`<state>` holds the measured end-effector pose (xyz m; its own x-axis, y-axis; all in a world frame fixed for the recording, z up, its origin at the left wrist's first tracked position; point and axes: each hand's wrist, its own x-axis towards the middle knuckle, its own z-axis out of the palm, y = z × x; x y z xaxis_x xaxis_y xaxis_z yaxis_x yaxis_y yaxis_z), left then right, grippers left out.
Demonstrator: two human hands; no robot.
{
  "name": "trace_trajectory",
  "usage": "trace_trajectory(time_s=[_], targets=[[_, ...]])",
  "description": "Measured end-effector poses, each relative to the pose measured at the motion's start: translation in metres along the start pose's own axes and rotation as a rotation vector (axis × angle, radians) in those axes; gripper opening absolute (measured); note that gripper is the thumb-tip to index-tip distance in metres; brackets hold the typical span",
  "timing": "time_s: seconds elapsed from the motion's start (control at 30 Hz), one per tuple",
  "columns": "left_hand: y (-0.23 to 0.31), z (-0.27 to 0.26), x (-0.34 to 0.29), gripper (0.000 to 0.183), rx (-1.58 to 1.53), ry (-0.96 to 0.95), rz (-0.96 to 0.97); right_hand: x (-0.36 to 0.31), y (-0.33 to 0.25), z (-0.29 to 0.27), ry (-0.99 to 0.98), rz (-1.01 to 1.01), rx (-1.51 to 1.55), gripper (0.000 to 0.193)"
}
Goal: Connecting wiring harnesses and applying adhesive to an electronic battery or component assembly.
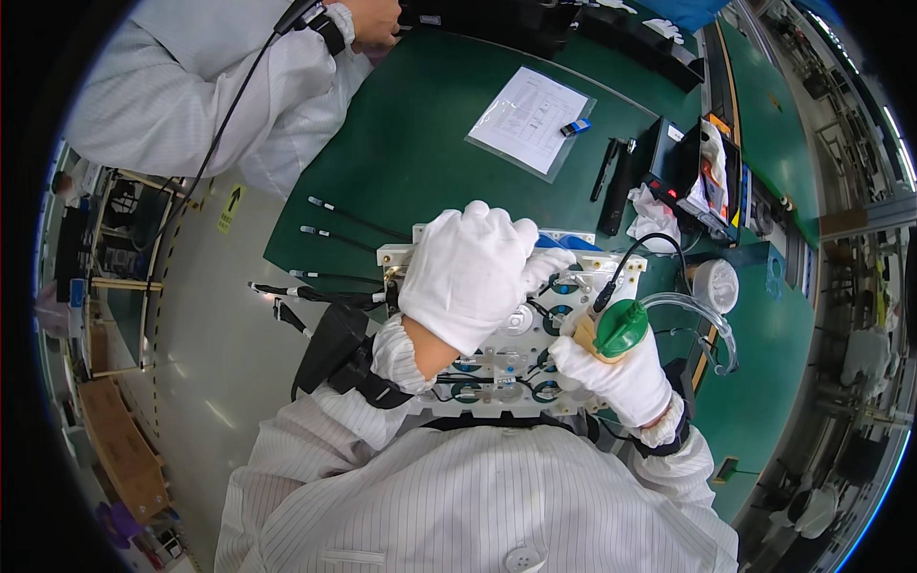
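A white frame assembly with round black-and-green fittings, wires and brass-coloured corner inserts lies in front of me. My left hand, in a white glove, rests over its far left part with the fingers curled down. Whatever those fingertips hold is hidden beneath them. To the right, my gloved right hand is closed around a corded hand tool with a green rounded end and a beige body. That tool is over the assembly's right side; its working tip is out of sight. A blue part shows at the far edge.
Black cables stick out left of the assembly. Clear coiled tubing and a round white tub are at right. Farther off are a sleeved paper sheet, pens and a black box. Another person's arm reaches in at far left.
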<state>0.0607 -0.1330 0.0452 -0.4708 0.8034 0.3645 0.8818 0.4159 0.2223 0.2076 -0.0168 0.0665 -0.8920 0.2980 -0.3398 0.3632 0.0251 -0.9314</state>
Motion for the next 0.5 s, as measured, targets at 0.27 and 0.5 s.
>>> trace_trajectory(time_s=[0.27, 0.5], targets=[[-0.0012, 0.0007, 0.0012, 0.033, 0.034, 0.003, 0.003, 0.0021, -0.0042, 0.0008, -0.006, 0.008, 0.019, 0.024], [0.0004, -0.0044, 0.0025, 0.034, 0.018, -0.006, -0.008, 0.0029, -0.0021, 0.0024, -0.018, 0.037, 0.016, 0.025]])
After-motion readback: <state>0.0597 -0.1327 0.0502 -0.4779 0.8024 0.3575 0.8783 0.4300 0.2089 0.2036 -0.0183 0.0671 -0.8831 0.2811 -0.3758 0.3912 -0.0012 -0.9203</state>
